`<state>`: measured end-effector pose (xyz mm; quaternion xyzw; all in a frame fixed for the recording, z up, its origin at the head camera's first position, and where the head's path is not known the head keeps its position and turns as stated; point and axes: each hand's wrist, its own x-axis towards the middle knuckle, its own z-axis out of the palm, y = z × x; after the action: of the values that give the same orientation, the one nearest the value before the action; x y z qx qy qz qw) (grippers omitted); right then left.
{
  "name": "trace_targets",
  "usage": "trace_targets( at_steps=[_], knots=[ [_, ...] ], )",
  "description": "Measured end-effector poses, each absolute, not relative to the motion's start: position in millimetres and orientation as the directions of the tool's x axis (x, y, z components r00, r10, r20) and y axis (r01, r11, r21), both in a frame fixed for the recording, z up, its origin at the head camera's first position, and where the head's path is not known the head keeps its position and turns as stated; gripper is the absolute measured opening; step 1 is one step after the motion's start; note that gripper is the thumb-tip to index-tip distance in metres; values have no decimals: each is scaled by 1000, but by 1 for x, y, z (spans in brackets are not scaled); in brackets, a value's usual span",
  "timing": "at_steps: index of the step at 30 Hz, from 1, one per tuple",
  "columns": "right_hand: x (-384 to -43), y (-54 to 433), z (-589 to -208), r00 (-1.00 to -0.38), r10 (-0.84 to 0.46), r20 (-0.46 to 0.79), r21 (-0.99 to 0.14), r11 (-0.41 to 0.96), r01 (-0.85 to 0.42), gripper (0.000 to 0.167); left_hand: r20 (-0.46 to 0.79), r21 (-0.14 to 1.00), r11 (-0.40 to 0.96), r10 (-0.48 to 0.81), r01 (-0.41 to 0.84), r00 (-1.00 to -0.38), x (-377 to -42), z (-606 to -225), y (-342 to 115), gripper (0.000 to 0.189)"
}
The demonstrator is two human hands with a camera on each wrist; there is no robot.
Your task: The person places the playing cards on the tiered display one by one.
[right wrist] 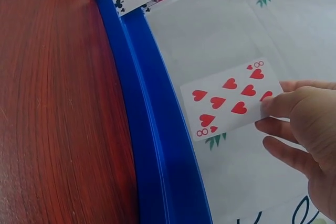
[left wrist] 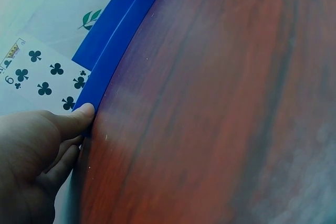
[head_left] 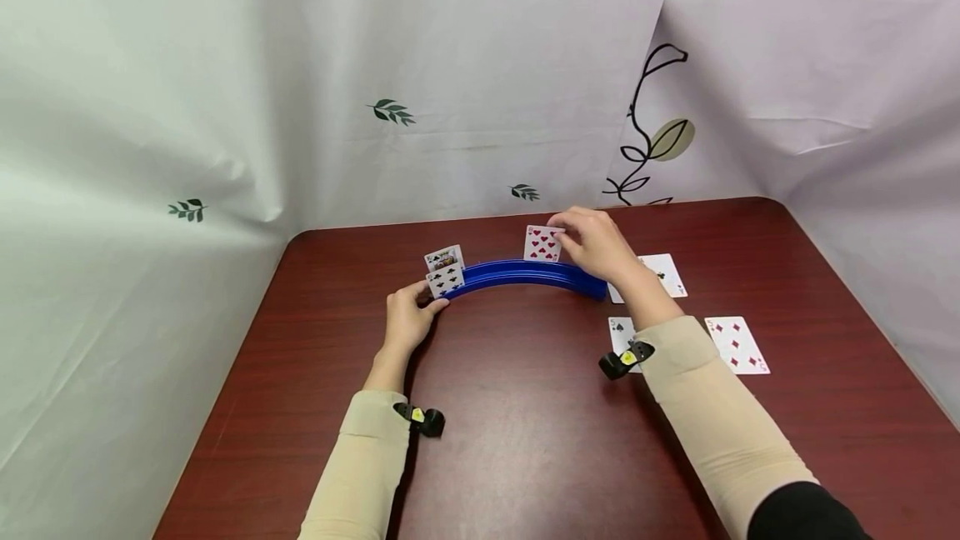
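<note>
One dark red bench [head_left: 517, 440] carries one curved blue card holder [head_left: 517, 272]. Of two hands, the left hand [head_left: 407, 321] has its grip clamped on the holder's left end, and the right hand [head_left: 600, 247] has its grip pinched on one eight of hearts [head_left: 542, 244], upright just by the holder's far edge. Two cards, a six of clubs [head_left: 446, 280] before a king [head_left: 442, 255], stand in the left end; at least three loose cards [head_left: 737, 346] lie at the right.
</note>
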<state>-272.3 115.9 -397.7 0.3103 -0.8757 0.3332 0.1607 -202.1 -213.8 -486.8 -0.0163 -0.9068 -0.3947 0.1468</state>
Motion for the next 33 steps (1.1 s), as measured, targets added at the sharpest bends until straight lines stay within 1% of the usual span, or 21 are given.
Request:
trace_targets(
  at_steps=[11, 25, 33],
  knots=[
    [-276, 108, -401, -721, -446, 530, -470, 553, -688, 15, 281, 704, 694, -83, 147, -956, -203, -487, -215, 24],
    [-275, 91, -402, -730, -443, 521, -468, 567, -678, 16, 264, 713, 689, -88, 132, -961, -204, -488, -215, 29],
    [-274, 81, -401, -727, -452, 516, -457, 573, -681, 15, 274, 714, 686, -88, 141, -958, -203, -488, -214, 26]
  ],
)
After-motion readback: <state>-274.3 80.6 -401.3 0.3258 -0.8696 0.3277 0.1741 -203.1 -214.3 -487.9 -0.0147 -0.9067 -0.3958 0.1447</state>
